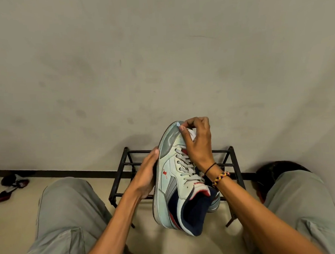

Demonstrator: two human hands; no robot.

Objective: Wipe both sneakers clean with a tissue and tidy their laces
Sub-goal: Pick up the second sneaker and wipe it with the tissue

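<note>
At the far left edge, on the pale floor (11, 211) by the dark skirting, lies a small heap of dark and red footwear (11, 187), too blurred to make out further. Next come the person's knees in grey trousers (64, 211), spread wide apart.

Between the knees, the left hand (146, 177) lies flat against the sole side of the sneaker (178, 185), fingers straight and pressing, thumb tip at the edge near the toe. The sneaker is held up in the air above a black metal rack (122, 174) that stands on the floor against the wall (158, 58); the toe points up and away, the heel opening toward the person. The upper is pale with grey panels and navy and red at the heel. A small red logo sits on its side, and red lettering on the tongue is too small to read. The grey laces (184, 165) are threaded and lie across the tongue.

The right hand (197, 142) curls over the toe, fingers pinching a white tissue (191, 134) against the toe cap. Its wrist wears a thin black band and a braided bracelet (221, 179).
</note>
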